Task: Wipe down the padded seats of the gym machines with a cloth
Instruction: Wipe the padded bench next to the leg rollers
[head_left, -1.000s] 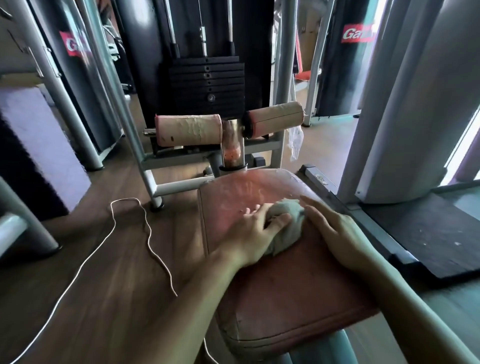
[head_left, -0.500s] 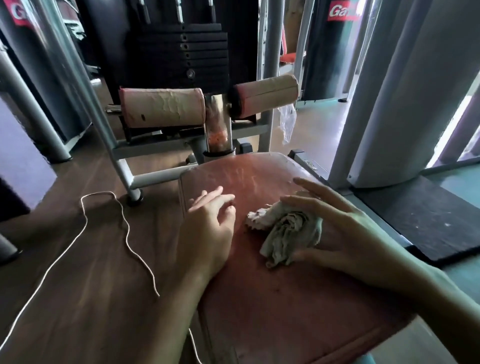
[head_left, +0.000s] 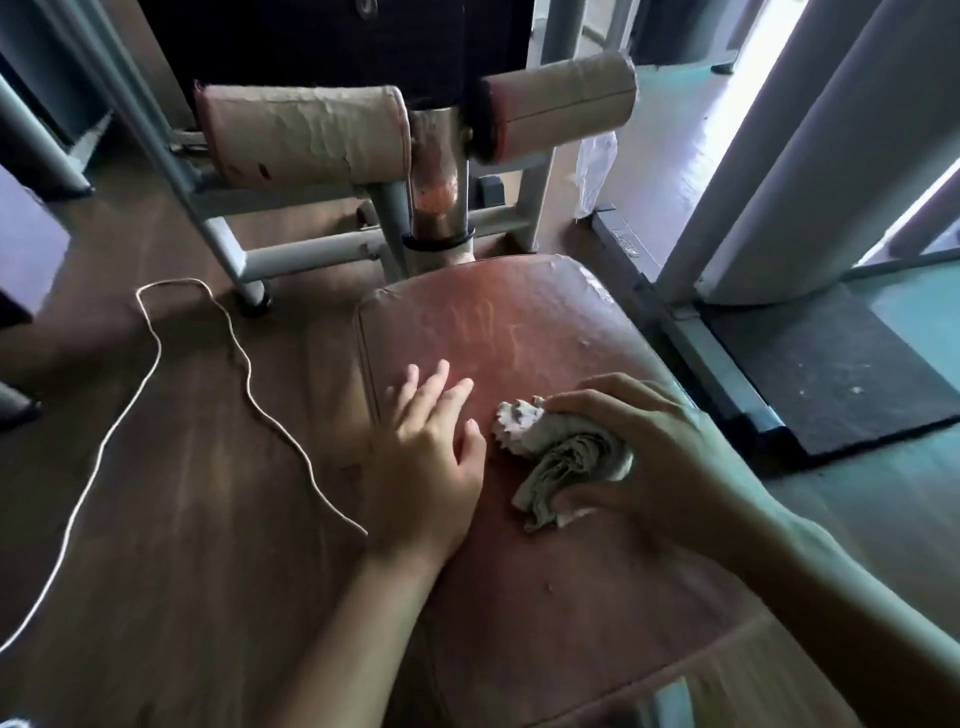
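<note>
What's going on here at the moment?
A person is wiping the red padded seat of a gym machine. The right hand grips a bunched grey cloth lying on the seat's right part. The left hand is open, fingers spread, over the seat's left edge beside the cloth. A white cord trails across the floor.

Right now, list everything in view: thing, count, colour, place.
padded seat: 1, reddish-brown, centre
cloth: 1, grey-white, crumpled on the seat
post: 1, rusty metal, beyond the seat
roller pads: 2, worn beige, flanking the post
frame tubes: several, grey, behind the seat
floor: 1, brown wood, around the seat
cord: 1, white, looped on the floor, left
mat: 1, black, on the floor, right
plastic sheet: 1, clear, hanging below the right pad
left hand: 1, open, at the seat's left edge
right hand: 1, gripping the cloth
</note>
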